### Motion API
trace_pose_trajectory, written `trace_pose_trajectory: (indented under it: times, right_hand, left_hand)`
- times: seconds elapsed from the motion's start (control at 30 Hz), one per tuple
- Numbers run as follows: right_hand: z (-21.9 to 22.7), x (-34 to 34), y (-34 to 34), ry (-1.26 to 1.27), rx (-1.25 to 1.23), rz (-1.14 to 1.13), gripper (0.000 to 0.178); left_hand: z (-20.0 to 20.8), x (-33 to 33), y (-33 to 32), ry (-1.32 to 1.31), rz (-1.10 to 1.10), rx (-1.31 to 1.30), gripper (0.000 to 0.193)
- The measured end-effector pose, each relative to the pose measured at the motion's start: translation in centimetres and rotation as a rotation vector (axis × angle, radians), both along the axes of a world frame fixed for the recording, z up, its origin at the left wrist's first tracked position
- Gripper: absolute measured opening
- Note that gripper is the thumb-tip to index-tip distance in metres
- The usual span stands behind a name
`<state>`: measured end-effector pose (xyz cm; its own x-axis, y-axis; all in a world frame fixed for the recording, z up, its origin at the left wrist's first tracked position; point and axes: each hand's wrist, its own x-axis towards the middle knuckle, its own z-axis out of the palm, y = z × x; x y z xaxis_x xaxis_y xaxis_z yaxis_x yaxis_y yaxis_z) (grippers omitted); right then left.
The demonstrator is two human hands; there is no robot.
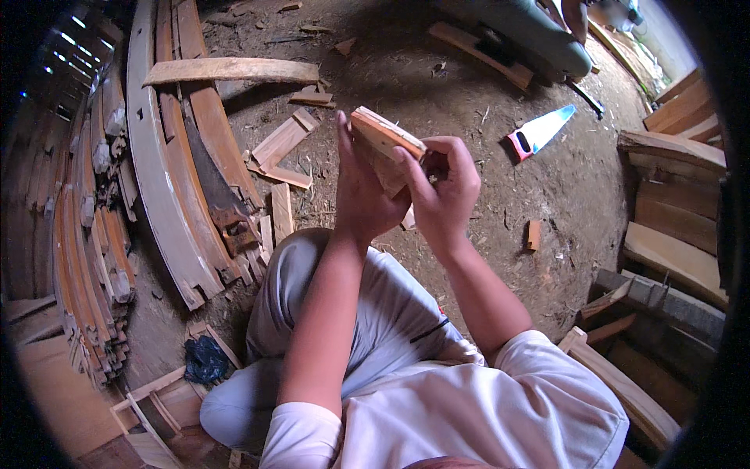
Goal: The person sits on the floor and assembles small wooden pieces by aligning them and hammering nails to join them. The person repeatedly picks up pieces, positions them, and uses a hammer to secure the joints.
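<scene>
Over my bent knees I hold up a short wooden block (384, 139), its pale edge and reddish-brown side facing up. My left hand (361, 191) is wrapped round its left part, with the thumb side along the end. With thumb and bent fingers, my right hand (447, 184) grips its right end. Part of the block's lower face is hidden by my hands. Below and left of it, several offcuts (283, 139) lie on the dirt floor.
To the right lies a handsaw with a pink-red handle (539, 134), and a small brown block (533, 234) nearer me. An old wooden-handled saw (232, 227) rests by long planks (148, 156) at left. Another person's leg (539, 35) is at the far right. Stacked boards (678, 207) stand right.
</scene>
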<state>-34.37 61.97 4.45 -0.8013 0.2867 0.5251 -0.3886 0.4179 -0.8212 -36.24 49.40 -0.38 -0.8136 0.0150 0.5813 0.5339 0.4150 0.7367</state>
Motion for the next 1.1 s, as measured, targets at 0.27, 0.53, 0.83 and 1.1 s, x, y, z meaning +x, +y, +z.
trace_pose_trajectory:
  times: [0.27, 0.53, 0.83, 1.1]
  right_hand:
    - [3.1, 1.6, 5.6, 0.008, 0.055, 0.5, 0.029]
    - [1.8, 0.4, 5.6, 0.187, 0.23, 0.523, 0.045]
    - [0.6, -1.2, 4.9, 0.424, 0.358, 0.537, 0.052]
    - [0.7, -2.3, 5.8, 0.506, 0.436, 0.535, 0.055]
  left_hand:
    - [1.1, 2.1, 1.3, -0.272, -0.324, 0.256, 0.138]
    - [1.7, 2.7, 1.0, -0.336, -0.558, 0.404, 0.12]
    - [1.9, 3.4, 1.2, -0.318, -0.662, 0.461, 0.118]
    - [1.6, 4.6, 2.1, -0.577, -0.872, 0.743, 0.12]
